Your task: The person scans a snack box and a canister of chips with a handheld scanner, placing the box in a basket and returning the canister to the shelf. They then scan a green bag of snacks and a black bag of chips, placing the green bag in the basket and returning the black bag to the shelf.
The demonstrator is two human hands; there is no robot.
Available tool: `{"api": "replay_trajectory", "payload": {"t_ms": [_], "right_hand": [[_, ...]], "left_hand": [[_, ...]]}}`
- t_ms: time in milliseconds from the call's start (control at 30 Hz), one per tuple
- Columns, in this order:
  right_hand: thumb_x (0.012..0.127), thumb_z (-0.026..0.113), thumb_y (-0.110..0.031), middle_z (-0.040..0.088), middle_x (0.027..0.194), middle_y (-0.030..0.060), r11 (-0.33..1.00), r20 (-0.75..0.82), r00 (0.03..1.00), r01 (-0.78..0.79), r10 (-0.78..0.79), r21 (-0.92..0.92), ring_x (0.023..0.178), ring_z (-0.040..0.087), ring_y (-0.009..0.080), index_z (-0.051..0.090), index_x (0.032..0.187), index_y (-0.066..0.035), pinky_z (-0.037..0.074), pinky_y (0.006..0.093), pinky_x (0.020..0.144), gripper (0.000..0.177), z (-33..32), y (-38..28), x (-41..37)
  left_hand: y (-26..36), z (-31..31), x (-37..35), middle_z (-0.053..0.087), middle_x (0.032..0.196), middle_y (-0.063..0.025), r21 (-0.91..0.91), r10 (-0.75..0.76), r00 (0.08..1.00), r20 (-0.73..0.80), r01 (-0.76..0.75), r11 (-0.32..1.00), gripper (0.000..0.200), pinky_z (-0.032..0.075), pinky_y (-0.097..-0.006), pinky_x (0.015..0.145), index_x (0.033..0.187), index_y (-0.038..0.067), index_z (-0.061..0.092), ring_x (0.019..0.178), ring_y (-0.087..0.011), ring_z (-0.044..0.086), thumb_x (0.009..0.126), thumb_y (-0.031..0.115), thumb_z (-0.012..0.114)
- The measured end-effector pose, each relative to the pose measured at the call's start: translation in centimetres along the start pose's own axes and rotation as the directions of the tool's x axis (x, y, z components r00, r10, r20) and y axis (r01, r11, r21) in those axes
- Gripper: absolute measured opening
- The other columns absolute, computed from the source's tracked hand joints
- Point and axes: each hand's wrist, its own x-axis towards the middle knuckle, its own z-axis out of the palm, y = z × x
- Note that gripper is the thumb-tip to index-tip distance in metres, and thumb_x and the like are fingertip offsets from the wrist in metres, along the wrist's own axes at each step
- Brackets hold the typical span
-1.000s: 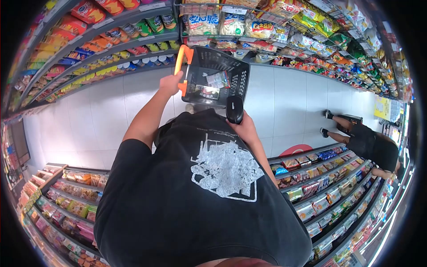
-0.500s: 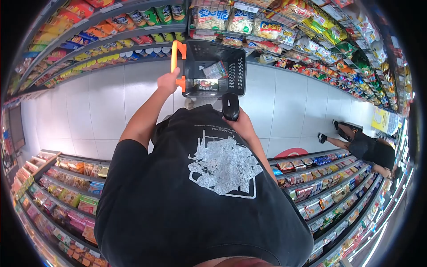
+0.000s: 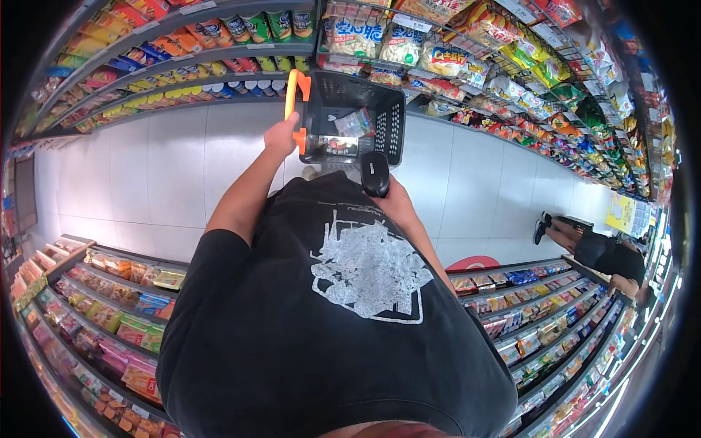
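Note:
My left hand is closed round the orange handle of a black shopping basket. In the basket lie a clear plastic packet and a flat pack with a dark printed picture. My right hand is wrapped round a black handheld device with a rounded end and a small white mark, held in front of my shirt near the basket's close edge. Its exact kind does not show, and my right fingers are partly hidden.
Ahead, shelves carry bagged snacks and canned snacks. More shelves of small packets run behind me on both sides. A person in dark clothes stands at the far right by the shelves. Pale floor tiles line the aisle.
The front shelves and basket sit slightly lower in view. The person at the right has shifted, with the feet now closer together. Both my hands keep their holds.

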Motion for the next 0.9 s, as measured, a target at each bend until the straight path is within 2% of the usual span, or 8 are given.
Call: {"api": "replay_trajectory", "payload": {"t_ms": [233,367,600,700,900], "right_hand": [[0.084,0.081,-0.025,0.072,0.112,0.0228,0.999,-0.011,1.0,-0.018,0.018,-0.037,0.108,0.069,0.0396,0.06,0.128,-0.001,0.053,0.0431,0.092,0.054,-0.7,-0.5,-0.5],[0.084,0.081,-0.025,0.072,0.112,0.0232,0.999,-0.027,1.0,-0.006,0.005,-0.032,0.107,0.07,0.04,0.06,0.127,-0.001,0.053,0.0432,0.092,0.054,-0.6,0.3,-0.6],[0.083,0.082,-0.025,0.072,0.109,0.0238,0.998,-0.042,0.999,-0.026,0.024,-0.049,0.106,0.069,0.0404,0.06,0.124,0.001,0.053,0.0435,0.091,0.053,-0.8,0.4,-0.8],[0.083,0.082,-0.025,0.072,0.108,0.0237,0.999,-0.048,0.999,-0.027,0.025,-0.027,0.106,0.069,0.0406,0.06,0.124,0.0,0.053,0.0438,0.091,0.052,-0.8,0.6,-1.0],[0.083,0.081,-0.024,0.072,0.11,0.0234,0.999,-0.033,0.999,-0.04,0.039,-0.02,0.107,0.069,0.0404,0.058,0.127,-0.001,0.053,0.0436,0.091,0.054,-1.1,0.6,-0.9]], "left_hand": [[-0.6,0.2,-0.5,0.068,0.114,-0.0127,-0.058,-0.03,0.999,-0.017,0.029,0.998,0.056,0.054,-0.0487,0.087,0.127,0.026,0.046,0.111,-0.0364,0.067,0.082,0.004,0.07],[-1.0,-0.3,-1.4,0.066,0.118,-0.0103,-0.087,-0.095,0.994,-0.048,0.091,0.992,0.057,0.053,-0.0476,0.087,0.127,0.028,0.047,0.114,-0.0349,0.066,0.08,0.003,0.069],[-6.1,-0.9,-0.9,0.064,0.114,-0.0077,-0.126,-0.203,0.974,-0.099,0.19,0.974,0.054,0.053,-0.0483,0.086,0.124,0.03,0.049,0.111,-0.0344,0.067,0.08,0.002,0.067],[-9.1,-1.3,-0.7,0.064,0.121,-0.0109,-0.108,-0.264,0.955,-0.133,0.25,0.962,0.054,0.054,-0.0492,0.087,0.123,0.031,0.05,0.113,-0.0367,0.067,0.082,0.001,0.066],[-14.4,-3.1,-1.9,0.057,0.13,-0.0098,-0.075,-0.327,0.916,-0.232,0.319,0.945,0.054,0.054,-0.0506,0.092,0.126,0.032,0.056,0.118,-0.0368,0.061,0.083,0.001,0.065]]}}
